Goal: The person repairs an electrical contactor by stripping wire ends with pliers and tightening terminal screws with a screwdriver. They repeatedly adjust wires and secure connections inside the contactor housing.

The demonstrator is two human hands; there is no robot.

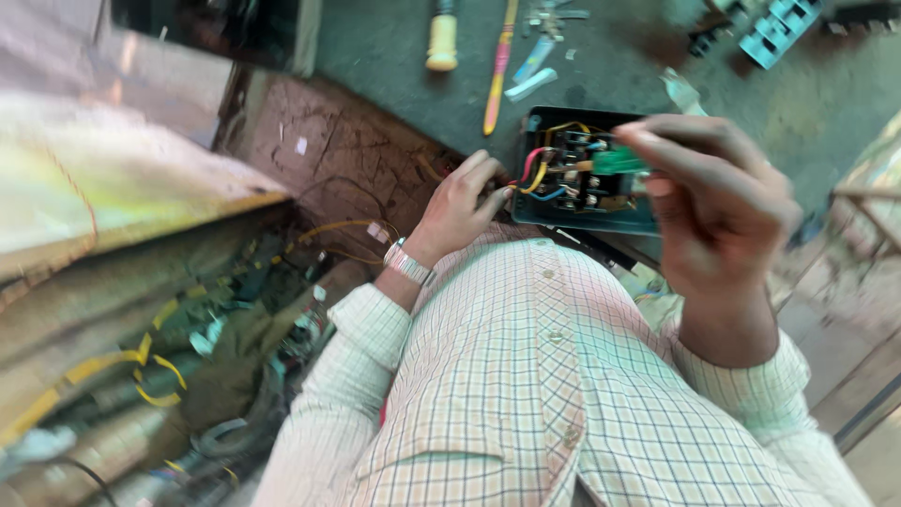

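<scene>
An open teal electrical box (563, 218) with red, yellow and blue wires and small parts inside rests in front of my checked shirt. My left hand (463, 202), with a metal watch on the wrist, grips the box's left edge beside the wires. My right hand (718, 192) hovers over the box's right side, fingers pinched on a green-handled tool (617, 161) that points into the box. The tool's tip is hidden among the parts.
On the dark floor beyond lie a yellow-handled tool (442, 39), a long yellow stick (498, 70), small metal bits and a light blue part (777, 28). To the left are a cracked brown surface (347, 150), yellow cables (150, 366) and clutter.
</scene>
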